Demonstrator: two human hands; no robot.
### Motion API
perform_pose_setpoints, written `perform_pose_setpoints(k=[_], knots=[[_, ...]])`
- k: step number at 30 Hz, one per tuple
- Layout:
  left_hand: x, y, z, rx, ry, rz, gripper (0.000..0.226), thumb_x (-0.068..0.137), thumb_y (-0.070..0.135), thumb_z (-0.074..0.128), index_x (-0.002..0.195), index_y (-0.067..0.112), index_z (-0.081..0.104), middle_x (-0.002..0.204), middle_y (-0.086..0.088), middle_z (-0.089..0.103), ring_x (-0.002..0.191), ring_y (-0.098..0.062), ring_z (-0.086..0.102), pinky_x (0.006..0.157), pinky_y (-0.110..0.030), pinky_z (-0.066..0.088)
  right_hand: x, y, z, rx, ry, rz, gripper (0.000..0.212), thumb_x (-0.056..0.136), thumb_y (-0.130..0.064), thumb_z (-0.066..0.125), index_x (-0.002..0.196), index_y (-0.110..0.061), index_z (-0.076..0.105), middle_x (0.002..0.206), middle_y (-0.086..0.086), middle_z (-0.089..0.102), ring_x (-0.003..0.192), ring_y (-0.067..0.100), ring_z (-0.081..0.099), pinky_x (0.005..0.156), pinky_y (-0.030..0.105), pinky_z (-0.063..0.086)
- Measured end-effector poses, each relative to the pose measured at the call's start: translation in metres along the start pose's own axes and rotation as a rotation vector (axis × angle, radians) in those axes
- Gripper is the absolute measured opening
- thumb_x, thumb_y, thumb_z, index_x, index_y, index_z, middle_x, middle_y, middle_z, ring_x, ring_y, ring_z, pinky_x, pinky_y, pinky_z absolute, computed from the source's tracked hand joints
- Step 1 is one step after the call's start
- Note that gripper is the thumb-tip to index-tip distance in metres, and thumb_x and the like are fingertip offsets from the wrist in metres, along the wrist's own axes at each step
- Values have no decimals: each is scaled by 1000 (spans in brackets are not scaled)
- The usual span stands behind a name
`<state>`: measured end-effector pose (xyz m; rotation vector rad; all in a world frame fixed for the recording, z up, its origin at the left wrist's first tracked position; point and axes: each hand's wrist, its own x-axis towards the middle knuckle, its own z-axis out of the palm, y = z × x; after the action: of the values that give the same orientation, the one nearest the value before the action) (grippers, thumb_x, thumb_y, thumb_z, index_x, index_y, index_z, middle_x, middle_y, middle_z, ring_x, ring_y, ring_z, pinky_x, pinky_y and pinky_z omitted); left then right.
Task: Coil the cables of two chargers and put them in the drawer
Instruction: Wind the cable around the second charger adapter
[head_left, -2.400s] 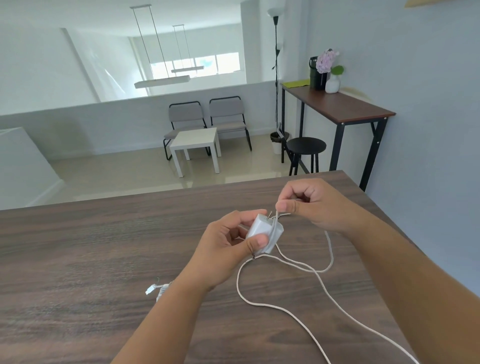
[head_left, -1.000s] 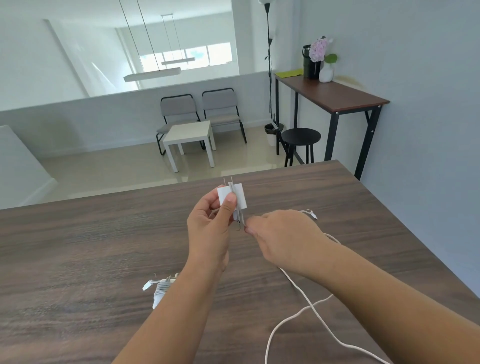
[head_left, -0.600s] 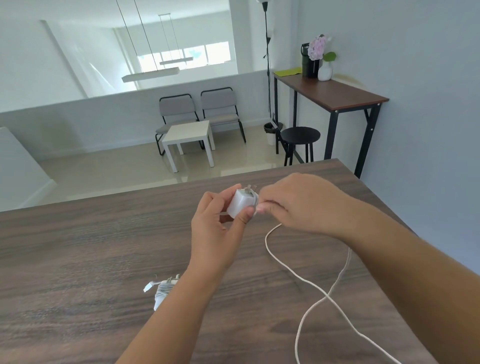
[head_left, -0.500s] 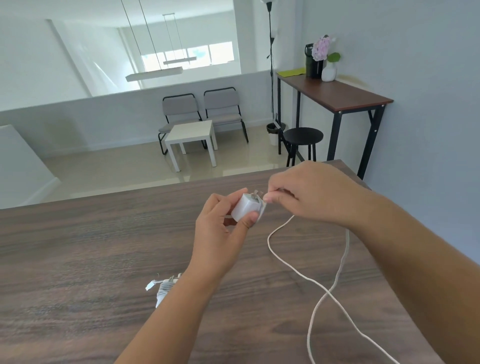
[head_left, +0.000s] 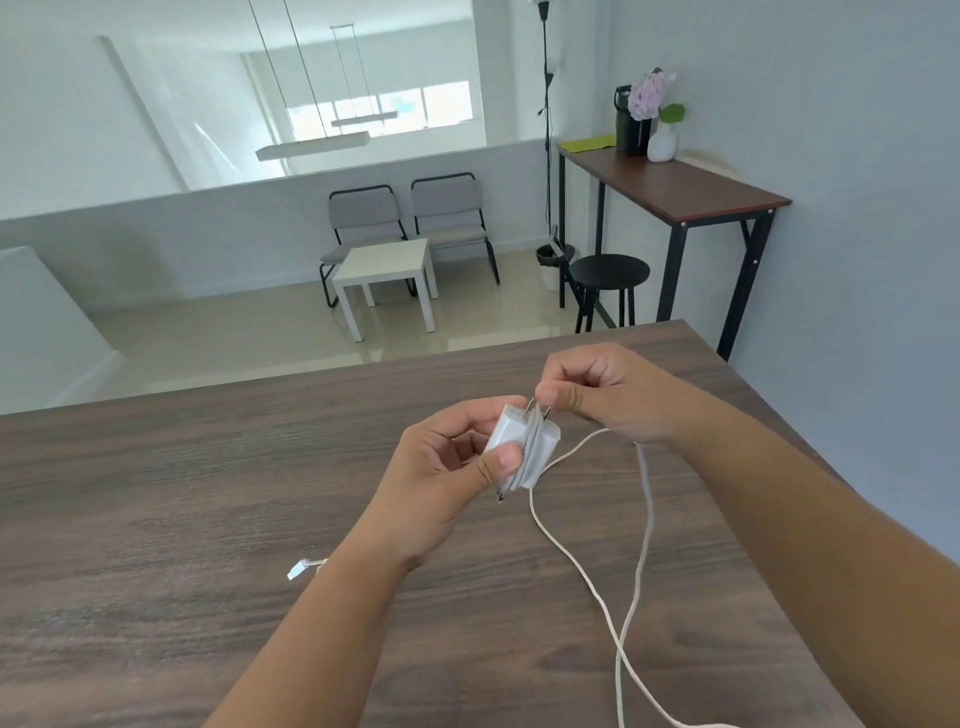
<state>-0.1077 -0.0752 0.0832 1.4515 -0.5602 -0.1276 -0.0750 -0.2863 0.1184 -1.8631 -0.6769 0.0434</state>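
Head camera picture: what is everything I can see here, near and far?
charger: 1, white, gripped in left hand above the table
cable: 1, white, partly wound on charger, rest trailing over table
second charger: 1, white, mostly hidden behind left forearm
table: 1, dark wood, foreground
chairs: 2, grey, far side of the room
small table: 1, white, before chairs
stool: 1, black, by high desk
high desk: 1, brown top, right wall
vase: 1, white, on desk
left hand: holds charger
right hand: pinches cable by the prongs
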Motion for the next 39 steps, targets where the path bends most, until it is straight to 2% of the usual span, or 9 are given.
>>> perform_pose_setpoints(k=[3,7,9,11,17,21,27,34,39], knots=[[3,0,4,-190,22,-8,52,67,43,86,112,19,72,102,-2,71,87,-13,64,70,-25,53,-2,11,18,335,5,66,32,83,-50,59,72,-21,63,60,8,30,51,11,24,48,24,14],[10,-2,9,-340,183,-3,56,61,40,90,109,16,74,102,-4,72,82,-11,66,67,-21,54,-2,22,50,507,120,175,46,92,-48,47,99,-5,61,54,-3,28,44,6,17,41,17,13],[15,-1,11,-404,299,5,47,68,32,86,108,11,71,94,-7,69,75,-11,65,64,-20,55,-4,26,67,397,195,206,40,101,-37,40,89,-3,57,52,-2,28,40,5,20,38,15,18],[20,3,10,-418,428,13,39,76,22,75,111,7,66,90,-7,63,69,-9,62,64,-19,54,-10,28,83,161,213,183,34,102,-34,41,76,-17,55,47,-11,34,40,3,28,41,16,27],[27,7,4,-320,591,3,37,72,20,72,107,9,65,94,-5,62,73,-8,66,66,-19,55,-20,16,83,-384,170,168,23,101,-39,37,94,-28,55,51,-5,43,55,16,47,59,33,42],[26,-3,6,-297,663,-5,21,85,8,69,104,7,61,102,-13,58,72,-7,67,63,-20,55,-24,6,84,-630,90,125,20,102,-33,34,97,-24,51,57,-8,39,66,26,48,60,33,36],[22,-12,11,-215,712,-30,27,89,6,68,112,5,55,103,-10,61,86,-17,65,67,-21,55,-24,-9,90,-773,22,129,28,102,-35,32,101,-16,53,90,13,64,79,35,57,62,33,32],[6,-18,4,171,572,64,35,73,25,77,104,25,59,96,5,67,91,-6,64,79,-29,53,-14,-30,64,-901,-84,86,31,100,-37,33,96,-19,57,93,9,65,85,31,59,69,36,44],[5,-14,-2,72,521,5,35,69,27,80,100,23,64,94,0,71,89,-16,68,81,-41,55,-6,-44,47,-820,-180,63,28,99,-31,41,93,-20,66,86,-5,66,73,10,55,70,30,43]])
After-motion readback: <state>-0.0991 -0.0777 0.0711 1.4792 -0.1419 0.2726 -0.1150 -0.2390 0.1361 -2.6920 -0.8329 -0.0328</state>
